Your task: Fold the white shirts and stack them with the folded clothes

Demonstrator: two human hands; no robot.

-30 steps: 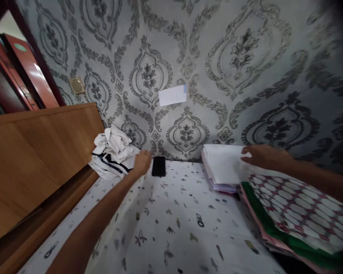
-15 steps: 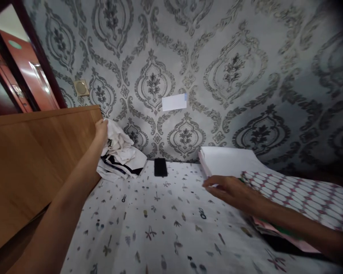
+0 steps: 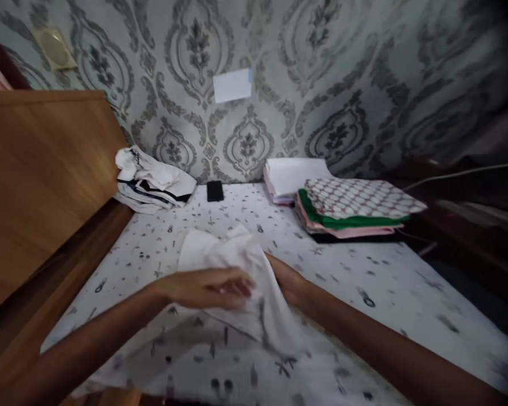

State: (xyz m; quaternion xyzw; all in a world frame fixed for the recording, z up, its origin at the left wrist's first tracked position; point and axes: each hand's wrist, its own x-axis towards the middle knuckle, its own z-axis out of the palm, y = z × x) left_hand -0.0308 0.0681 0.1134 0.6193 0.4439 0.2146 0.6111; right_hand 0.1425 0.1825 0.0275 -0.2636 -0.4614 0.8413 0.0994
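A white cloth hangs bunched and partly blurred above the patterned bedsheet, near the middle of the view. My left hand lies against the front of this cloth, its fingers bent and smeared by motion, so a grip cannot be made out. On the cloth's right side is my right hand, its fingers hidden behind the fabric.
Crumpled white clothes are heaped at the back left beside a wooden panel. A black phone lies near the wall. Folded white cloths and a stack with a patterned top stand at the back right.
My left hand has come away from the heap at the left to the middle, where a white cloth now is. My right hand has moved in to that cloth. The view has tilted down.
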